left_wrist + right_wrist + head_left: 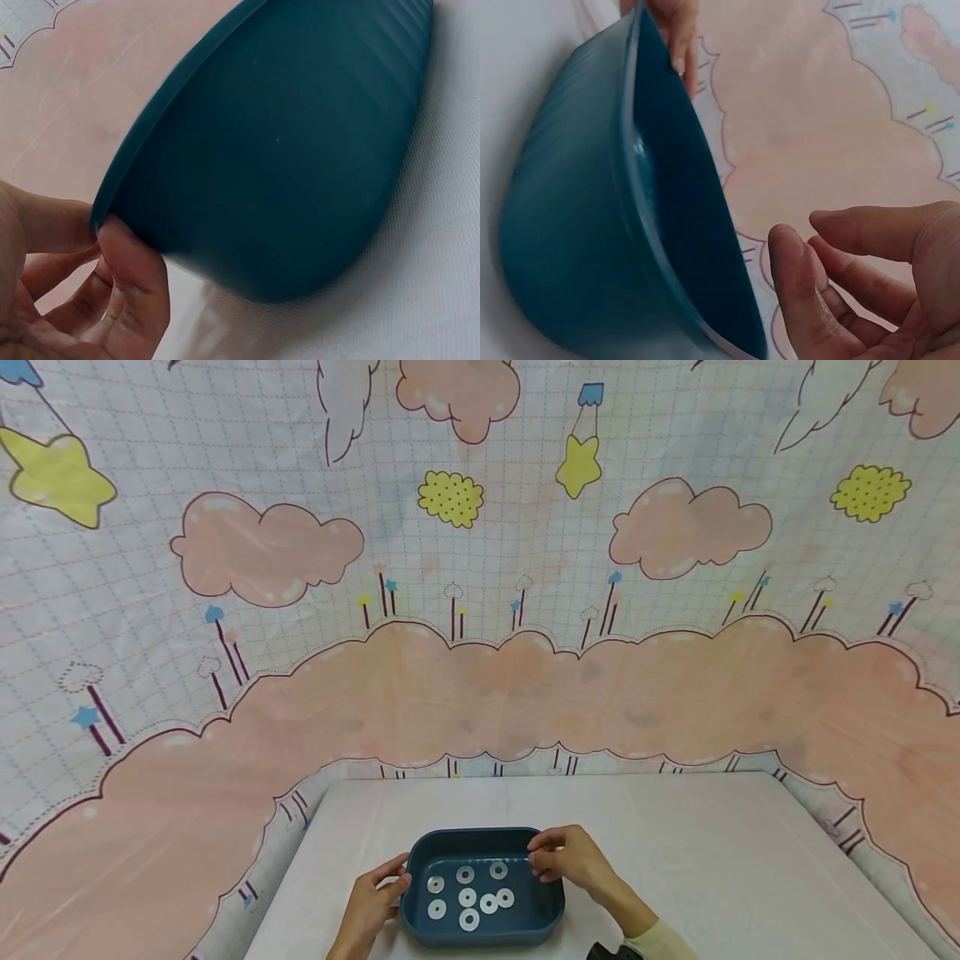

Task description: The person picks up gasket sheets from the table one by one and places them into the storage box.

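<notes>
A dark teal rectangular basin with rounded corners sits on the white table. On its floor lie several flat metal washers, mostly apart, with two close together right of the middle. My left hand is at the basin's left end; in the left wrist view, thumb and finger pinch its rim. My right hand hovers by the right rim, fingertips over the inside. In the right wrist view that hand has loosely bent fingers, a gap between thumb and index, and nothing visible held. The washers are hidden in both wrist views.
White cloth-like table surface spreads around the basin. Behind and at the sides hangs a printed curtain with pink clouds and stars. A dark strapped object shows by the right sleeve at the lower edge.
</notes>
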The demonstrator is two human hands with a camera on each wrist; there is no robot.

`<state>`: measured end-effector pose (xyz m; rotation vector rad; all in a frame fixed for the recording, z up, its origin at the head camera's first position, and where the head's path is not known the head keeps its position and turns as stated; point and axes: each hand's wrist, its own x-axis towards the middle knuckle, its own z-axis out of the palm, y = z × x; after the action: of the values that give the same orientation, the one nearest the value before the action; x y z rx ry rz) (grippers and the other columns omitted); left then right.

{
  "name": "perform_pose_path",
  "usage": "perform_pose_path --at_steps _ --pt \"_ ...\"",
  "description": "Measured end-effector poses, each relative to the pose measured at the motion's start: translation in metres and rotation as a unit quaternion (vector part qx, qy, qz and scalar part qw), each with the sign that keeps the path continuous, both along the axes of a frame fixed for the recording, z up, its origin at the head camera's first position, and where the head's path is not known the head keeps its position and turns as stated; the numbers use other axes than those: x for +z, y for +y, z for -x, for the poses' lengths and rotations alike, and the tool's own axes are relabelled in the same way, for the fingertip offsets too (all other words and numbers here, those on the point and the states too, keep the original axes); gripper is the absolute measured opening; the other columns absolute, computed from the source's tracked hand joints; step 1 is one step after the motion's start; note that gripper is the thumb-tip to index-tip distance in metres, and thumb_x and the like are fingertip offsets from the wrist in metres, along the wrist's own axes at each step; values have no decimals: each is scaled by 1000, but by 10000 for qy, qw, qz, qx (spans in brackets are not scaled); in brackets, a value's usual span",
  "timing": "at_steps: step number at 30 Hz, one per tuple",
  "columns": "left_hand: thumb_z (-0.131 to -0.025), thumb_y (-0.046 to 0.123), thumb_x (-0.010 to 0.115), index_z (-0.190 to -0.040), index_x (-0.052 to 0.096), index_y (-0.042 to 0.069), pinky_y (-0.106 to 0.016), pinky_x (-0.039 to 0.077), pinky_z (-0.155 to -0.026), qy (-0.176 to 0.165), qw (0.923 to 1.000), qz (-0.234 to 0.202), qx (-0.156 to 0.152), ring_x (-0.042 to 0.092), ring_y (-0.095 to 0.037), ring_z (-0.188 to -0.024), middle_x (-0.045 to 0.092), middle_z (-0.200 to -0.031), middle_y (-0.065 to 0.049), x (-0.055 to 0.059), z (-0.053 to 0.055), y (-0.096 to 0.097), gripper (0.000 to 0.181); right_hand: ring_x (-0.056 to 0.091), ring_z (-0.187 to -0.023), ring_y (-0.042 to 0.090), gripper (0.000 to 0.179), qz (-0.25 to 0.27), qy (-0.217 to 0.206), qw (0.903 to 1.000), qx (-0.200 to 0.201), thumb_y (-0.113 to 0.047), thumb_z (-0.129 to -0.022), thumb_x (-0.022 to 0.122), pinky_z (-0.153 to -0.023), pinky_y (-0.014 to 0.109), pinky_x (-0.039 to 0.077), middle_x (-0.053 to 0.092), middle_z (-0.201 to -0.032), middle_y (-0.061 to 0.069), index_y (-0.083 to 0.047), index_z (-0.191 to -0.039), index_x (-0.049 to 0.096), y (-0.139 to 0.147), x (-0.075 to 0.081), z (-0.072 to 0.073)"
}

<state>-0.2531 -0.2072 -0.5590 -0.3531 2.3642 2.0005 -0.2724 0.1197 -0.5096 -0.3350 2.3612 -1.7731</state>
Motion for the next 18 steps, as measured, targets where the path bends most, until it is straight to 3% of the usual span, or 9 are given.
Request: perform_pose_path --at_steps 5,18 --pt "-92 9 64 -137 55 0 -33 55 -65 1 10000 70 14 58 -14 -83 54 -109 -10 1 -2 0 47 68 -70 18 21 85 159 9998 -72 -9 -88 69 -65 35 59 71 -87 18 5 -103 69 8 4 -1" --pt "-92 7 64 -137 55 0 -33 56 -67 -38 10000 18 41 58 -14 -85 54 -109 -10 2 -6 2 46 68 -77 18 23 -165 414 9982 -395 -15 -88 71 -66 33 59 70 -94 13 1 -104 68 38 14 -4"
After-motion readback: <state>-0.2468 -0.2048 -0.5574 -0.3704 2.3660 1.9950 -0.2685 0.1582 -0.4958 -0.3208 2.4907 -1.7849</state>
